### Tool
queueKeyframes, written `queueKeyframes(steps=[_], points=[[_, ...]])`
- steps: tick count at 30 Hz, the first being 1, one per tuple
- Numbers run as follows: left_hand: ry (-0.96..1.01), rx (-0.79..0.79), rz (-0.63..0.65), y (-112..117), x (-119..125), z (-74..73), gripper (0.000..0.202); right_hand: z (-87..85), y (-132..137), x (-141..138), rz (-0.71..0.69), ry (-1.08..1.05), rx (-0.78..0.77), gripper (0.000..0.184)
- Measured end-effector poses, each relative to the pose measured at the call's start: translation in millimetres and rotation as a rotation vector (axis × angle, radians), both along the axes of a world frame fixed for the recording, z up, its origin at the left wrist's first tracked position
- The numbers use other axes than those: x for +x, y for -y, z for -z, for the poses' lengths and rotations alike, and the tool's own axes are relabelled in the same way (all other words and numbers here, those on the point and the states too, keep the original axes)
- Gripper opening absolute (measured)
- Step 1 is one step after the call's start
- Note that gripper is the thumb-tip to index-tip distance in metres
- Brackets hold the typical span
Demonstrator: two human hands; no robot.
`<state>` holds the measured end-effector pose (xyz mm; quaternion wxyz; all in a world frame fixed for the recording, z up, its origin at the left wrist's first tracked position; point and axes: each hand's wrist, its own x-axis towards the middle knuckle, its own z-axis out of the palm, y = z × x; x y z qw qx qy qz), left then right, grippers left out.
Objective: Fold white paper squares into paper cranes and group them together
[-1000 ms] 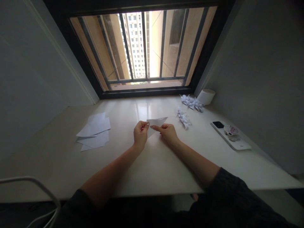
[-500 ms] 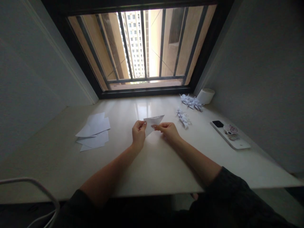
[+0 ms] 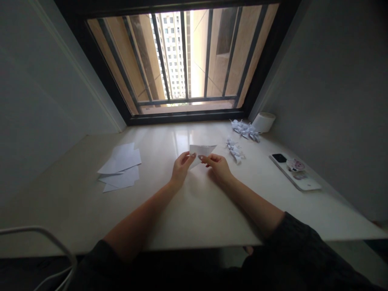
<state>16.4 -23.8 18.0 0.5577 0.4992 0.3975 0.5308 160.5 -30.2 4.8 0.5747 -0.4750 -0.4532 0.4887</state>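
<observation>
Between my hands, above the pale sill, is a small folded sheet of white paper (image 3: 202, 150). My left hand (image 3: 182, 165) pinches its left side, thumb in front. At the lower right of the paper, my right hand (image 3: 216, 163) grips it between thumb and fingers. The fingertips behind the paper are partly hidden. To the right lie small folded paper pieces (image 3: 234, 150), with a larger heap of similar paper pieces (image 3: 245, 130) farther back. Several loose white sheets (image 3: 119, 163) overlap on the left.
A white cylinder like a paper roll (image 3: 263, 122) stands in the back right corner. A white phone (image 3: 295, 171) with a round grip lies at the right. A pale cable (image 3: 39, 229) loops at the lower left. Beyond the sill (image 3: 194, 218) is a barred window (image 3: 184, 60).
The paper has turned, so its top edge is more level and a broader face shows. My left hand has shifted slightly to the right, closer to my right hand.
</observation>
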Motion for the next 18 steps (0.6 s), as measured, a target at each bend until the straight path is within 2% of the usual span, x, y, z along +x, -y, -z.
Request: queueKeyframes(steps=[6,18], points=[[-0.213,0.024,0.075,-0.7,-3.1,3.9,0.037,-0.7,2.0,-1.8,0.027,-0.022,0.000,0.034],[-0.254,0.053,0.076,-1.9,-1.8,2.8,0.038,-5.1,0.2,3.5,0.067,0.024,-0.022,0.033]])
